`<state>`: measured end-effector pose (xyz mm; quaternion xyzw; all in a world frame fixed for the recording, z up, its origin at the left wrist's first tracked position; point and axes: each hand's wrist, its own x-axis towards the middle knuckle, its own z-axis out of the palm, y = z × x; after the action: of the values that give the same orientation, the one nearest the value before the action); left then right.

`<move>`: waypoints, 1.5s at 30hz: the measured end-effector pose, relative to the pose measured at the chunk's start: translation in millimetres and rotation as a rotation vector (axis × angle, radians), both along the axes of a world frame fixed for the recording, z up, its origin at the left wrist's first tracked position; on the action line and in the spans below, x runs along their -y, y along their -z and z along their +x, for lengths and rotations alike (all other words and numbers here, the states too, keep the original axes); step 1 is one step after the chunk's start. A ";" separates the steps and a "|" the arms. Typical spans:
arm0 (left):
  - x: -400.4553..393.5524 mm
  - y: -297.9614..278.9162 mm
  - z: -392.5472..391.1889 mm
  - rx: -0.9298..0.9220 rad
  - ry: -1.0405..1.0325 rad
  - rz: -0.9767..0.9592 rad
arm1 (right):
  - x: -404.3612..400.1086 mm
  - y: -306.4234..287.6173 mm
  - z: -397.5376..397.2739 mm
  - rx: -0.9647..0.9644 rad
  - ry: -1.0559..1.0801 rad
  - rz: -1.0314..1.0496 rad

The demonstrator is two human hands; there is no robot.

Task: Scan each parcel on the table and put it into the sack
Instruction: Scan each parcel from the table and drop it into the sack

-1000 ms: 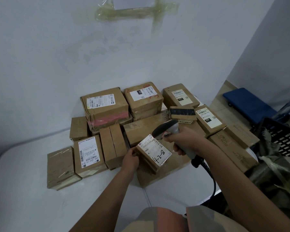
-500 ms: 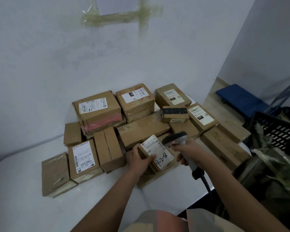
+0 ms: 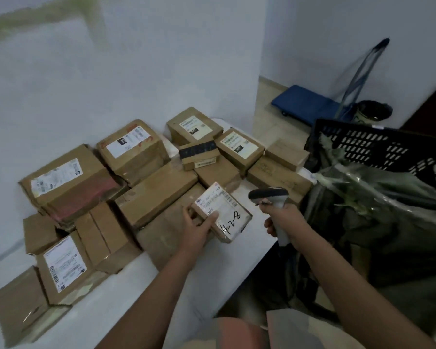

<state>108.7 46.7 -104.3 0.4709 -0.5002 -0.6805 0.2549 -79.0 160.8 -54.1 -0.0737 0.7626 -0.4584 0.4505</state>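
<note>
My left hand [image 3: 198,226] grips a small cardboard parcel [image 3: 223,212] with a white label and handwritten marks, held tilted above the pile near the table's right edge. To its right, my right hand [image 3: 285,220] holds a grey and white barcode scanner [image 3: 269,196] by its handle, head aimed left toward the parcel. Several brown cardboard parcels [image 3: 151,195] lie stacked on the white table [image 3: 126,293]. A dark green sack [image 3: 378,222] stands open to the right, off the table's edge.
A black perforated plastic crate [image 3: 378,144] sits behind the sack. A blue platform trolley [image 3: 305,102] stands on the floor in the far corner, with a dark bin [image 3: 373,109] beside it. White walls close the back and left.
The camera has swung right, bringing the sack and trolley into view. The scanner has drawn away from the parcel to the right, and the parcel has moved slightly right in my left hand.
</note>
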 end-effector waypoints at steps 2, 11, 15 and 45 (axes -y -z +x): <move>-17.8 -4.5 -30.4 0.000 0.080 -0.008 | -28.3 5.5 -24.3 -0.002 0.098 0.013; -135.6 44.6 -153.0 0.092 0.423 0.458 | -178.9 38.3 -129.9 0.015 0.380 0.161; -178.6 82.5 -186.6 0.229 0.401 0.725 | -230.4 55.3 -164.4 0.054 0.420 0.177; -193.3 119.6 -253.7 0.247 0.196 0.795 | -224.9 85.2 -208.0 0.114 0.045 0.190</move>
<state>-145.0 240.0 -223.9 0.5607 -0.2683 -0.7798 -0.0741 -287.0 385.8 -139.3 0.0127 0.7770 -0.3977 0.4877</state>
